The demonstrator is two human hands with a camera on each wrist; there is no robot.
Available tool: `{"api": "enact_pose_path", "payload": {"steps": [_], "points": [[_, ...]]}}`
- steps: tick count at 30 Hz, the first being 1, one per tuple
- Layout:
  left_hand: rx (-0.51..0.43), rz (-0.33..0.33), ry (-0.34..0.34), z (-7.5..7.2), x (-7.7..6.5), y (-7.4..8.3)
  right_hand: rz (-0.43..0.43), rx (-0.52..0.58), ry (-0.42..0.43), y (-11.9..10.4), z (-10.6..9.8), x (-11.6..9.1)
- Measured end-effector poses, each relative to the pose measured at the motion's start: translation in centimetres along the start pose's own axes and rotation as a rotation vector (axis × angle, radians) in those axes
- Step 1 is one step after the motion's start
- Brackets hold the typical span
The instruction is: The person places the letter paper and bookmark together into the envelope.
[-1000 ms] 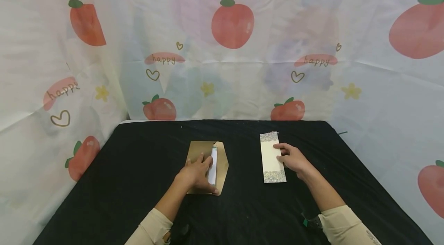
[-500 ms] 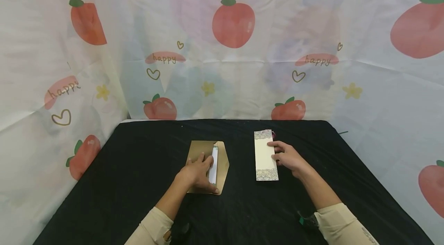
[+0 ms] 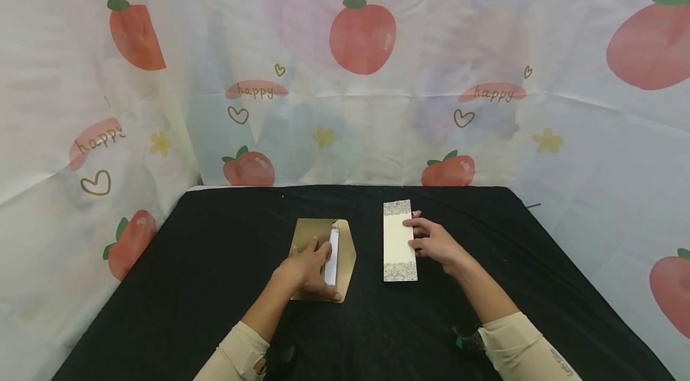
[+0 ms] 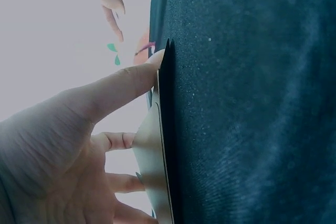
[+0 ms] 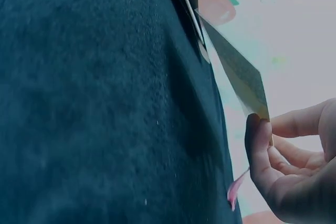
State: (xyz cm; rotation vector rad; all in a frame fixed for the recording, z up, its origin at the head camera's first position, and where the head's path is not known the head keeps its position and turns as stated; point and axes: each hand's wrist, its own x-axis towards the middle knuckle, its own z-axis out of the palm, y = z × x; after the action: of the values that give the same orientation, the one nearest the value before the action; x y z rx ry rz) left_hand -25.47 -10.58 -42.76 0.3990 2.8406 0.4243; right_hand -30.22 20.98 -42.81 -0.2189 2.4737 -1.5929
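A brown paper envelope [image 3: 347, 258] lies on the black cloth with its pointed flap to the right. My left hand [image 3: 308, 272] rests on it, fingers spread, the thumb at its near edge. Between thumb and fingers shows a white strip [image 3: 332, 252] at the envelope's opening; the rest of it is hidden. To the right, my right hand [image 3: 438, 244] pinches a cream bookmark [image 3: 396, 243] with grey lace bands at both ends by its right edge. In the right wrist view the bookmark [image 5: 236, 72] is raised above the cloth, and a pink tassel [image 5: 237, 190] dangles below the fingers.
Black cloth [image 3: 356, 339] covers the table. Behind and beside it hangs a pale curtain [image 3: 377, 129] printed with red fruit. A dark object with a green spot [image 3: 460, 342] shows at the right sleeve.
My right hand has carried the bookmark to the left, toward the envelope, and the bookmark now stands straighter in the head view. My left hand has stayed in place.
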Motion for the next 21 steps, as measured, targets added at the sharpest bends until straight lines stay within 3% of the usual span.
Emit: {"api": "enact_pose_path", "payload": {"steps": [21], "points": [[-0.001,0.002,0.008,0.0,0.1,0.0,0.012,0.031,-0.046,-0.8,2.9,0.7]]}}
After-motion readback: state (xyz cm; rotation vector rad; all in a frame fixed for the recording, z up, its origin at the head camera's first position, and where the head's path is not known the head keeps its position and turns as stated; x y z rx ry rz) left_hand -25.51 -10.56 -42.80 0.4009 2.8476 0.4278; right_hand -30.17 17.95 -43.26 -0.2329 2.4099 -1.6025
